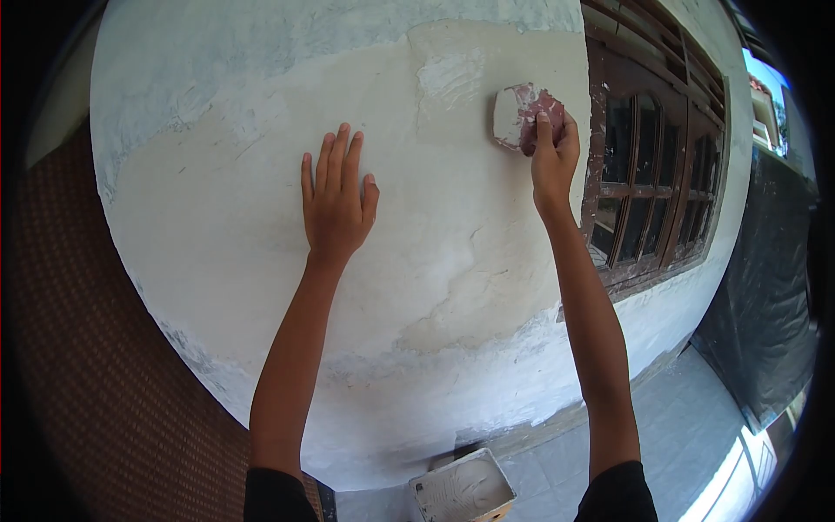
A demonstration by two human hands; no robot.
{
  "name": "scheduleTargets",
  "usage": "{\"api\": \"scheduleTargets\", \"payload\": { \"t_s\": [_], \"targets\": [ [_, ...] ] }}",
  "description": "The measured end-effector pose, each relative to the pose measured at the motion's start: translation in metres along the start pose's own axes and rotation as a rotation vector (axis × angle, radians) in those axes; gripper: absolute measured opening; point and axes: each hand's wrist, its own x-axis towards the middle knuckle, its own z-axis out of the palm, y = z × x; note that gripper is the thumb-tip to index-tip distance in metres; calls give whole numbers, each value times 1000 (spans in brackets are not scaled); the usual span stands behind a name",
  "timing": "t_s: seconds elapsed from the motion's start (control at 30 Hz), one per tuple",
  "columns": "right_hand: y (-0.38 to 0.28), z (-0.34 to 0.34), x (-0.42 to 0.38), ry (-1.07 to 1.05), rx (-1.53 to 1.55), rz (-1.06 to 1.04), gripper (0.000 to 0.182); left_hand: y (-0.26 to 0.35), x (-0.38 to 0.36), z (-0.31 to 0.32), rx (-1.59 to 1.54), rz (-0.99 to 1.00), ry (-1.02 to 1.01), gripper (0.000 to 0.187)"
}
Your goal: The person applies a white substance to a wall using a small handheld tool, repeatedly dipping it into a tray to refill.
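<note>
My left hand (336, 196) lies flat against the wall (217, 261), its fingers stretched upward. In my right hand (555, 157) is a reddish putty spreader (541, 109), pinched with the thumb across its face. White putty smears cover much of the spreader, and it is close to the wall near the window; whether its edge touches cannot be made out. Around both hands the wall shows cream and white patches, with ridged putty strokes (452, 78) left of the spreader.
A brown wooden window (652, 165) with glass panes borders the wall on the right. Below, a rectangular container (463, 489) of white putty stands on the grey sheet-covered floor (557, 470). A brown woven screen (104, 348) runs along the left, and a dark sheet (757, 287) hangs far right.
</note>
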Motion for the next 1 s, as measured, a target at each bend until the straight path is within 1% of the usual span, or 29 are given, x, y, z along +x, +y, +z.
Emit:
{"api": "scheduleTargets", "payload": {
  "t_s": [0.07, 0.13, 0.2, 0.23, 0.27, 0.33, 0.37, 0.4, 0.47, 0.5, 0.53, 0.57, 0.6, 0.67, 0.7, 0.73, 0.8, 0.87, 0.9, 0.93, 1.0],
  "targets": [
    [14, -2, -6, -199, -414, -198, 41, 1, 0, 0, -8, 2, 0, 56],
    [22, -3, 5, -20, -426, -142, 39, 1, -1, -1, -5, -3, -2, 56],
    [15, -4, 15, 238, -106, 24, 36, 2, -3, 0, -3, -6, -5, 56],
    [-2, 1, 10, 235, 15, 109, 34, 2, -2, 0, 0, -6, -5, 56],
    [-2, 7, 5, 234, 20, 107, 34, 1, -2, 0, 4, -5, -2, 56],
    [4, 13, -3, -125, -89, -93, 37, 2, -2, 0, -1, -10, -2, 56],
    [21, 15, 0, -202, -325, -279, 41, 3, -2, 0, -3, -9, 3, 56],
    [15, 17, -3, -229, -520, -337, 45, 2, -2, 0, -8, -11, 0, 56],
    [15, 21, 11, -33, -502, -239, 41, 3, -3, 0, -15, -14, -6, 56],
    [16, 20, 22, 72, -310, -121, 40, 4, -4, -1, -15, -13, -8, 56],
    [3, 22, 27, 172, -114, -5, 38, 4, -4, -2, -13, -14, -7, 55],
    [-7, 22, 24, 190, 45, 114, 35, 3, -5, -2, -10, -17, -7, 55],
    [-7, 27, 19, 186, 47, 113, 35, 4, -5, -1, -3, -17, -8, 56],
    [0, 34, 10, -102, -49, -131, 39, 4, -5, -1, 0, -18, -13, 56],
    [3, 37, 2, -194, -353, -296, 42, 3, -5, -1, -9, -15, -6, 56],
    [-4, 38, -2, -288, -443, -273, 46, 3, -5, -1, -18, -11, 1, 55],
    [9, 41, 16, -44, -453, -180, 46, 3, -5, -1, -17, -9, -5, 55],
    [-1, 40, 32, 172, -22, 45, 46, 3, -5, -1, -7, -10, -6, 55],
    [-4, 39, 34, 163, 64, 46, 45, 3, -5, -1, 0, -13, -9, 55],
    [-3, 43, 32, 161, 67, 45, 45, 3, -5, -1, 5, -14, -13, 56],
    [0, 49, 21, -119, -158, -238, 42, 2, -5, 1, 2, -10, -6, 56]
  ]
}}
